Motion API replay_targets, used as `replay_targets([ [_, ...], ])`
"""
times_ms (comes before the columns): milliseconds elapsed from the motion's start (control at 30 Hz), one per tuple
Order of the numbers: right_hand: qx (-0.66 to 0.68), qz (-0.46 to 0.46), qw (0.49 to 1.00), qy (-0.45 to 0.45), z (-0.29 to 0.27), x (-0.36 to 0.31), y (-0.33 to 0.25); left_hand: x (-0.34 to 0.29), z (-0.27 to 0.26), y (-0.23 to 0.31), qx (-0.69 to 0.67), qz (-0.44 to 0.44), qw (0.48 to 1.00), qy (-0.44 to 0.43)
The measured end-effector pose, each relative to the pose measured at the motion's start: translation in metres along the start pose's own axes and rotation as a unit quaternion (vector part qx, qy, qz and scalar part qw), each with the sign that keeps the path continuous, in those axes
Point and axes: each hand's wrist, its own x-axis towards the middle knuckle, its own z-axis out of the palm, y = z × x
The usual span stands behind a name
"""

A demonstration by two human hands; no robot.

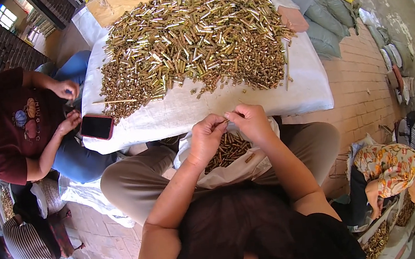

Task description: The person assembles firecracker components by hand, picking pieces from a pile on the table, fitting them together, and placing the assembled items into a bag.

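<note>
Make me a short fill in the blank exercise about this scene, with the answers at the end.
1. The left hand and right hand meet ____ (above or beneath) the open bag.
2. The phone lies toward the table's ____ (left or right) side.
3. The table covering is ____ in colour.
4. The board beyond the heap of metal parts is made of ____.

Missing words: above; left; white; wood.
</note>
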Motion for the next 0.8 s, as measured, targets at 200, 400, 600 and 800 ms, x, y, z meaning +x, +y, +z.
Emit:
replay_targets([
  [200,-0.216,-0.151,0.962,0.066,0.019,-0.004,-0.009,0.006,-0.005,-0.013,0.021,-0.008,1.0,0.008],
  [400,-0.25,-0.15,0.956,0.027,0.017,0.028,0.013,0.025,-0.032,0.007,0.09,-0.051,0.977,-0.188],
  [600,-0.354,-0.161,0.913,0.126,0.029,0.075,0.036,0.094,-0.071,0.006,0.427,0.167,0.881,0.12],
  [800,-0.358,-0.13,0.921,0.076,0.032,0.078,0.025,0.124,-0.095,-0.024,0.528,0.092,0.84,0.087],
])
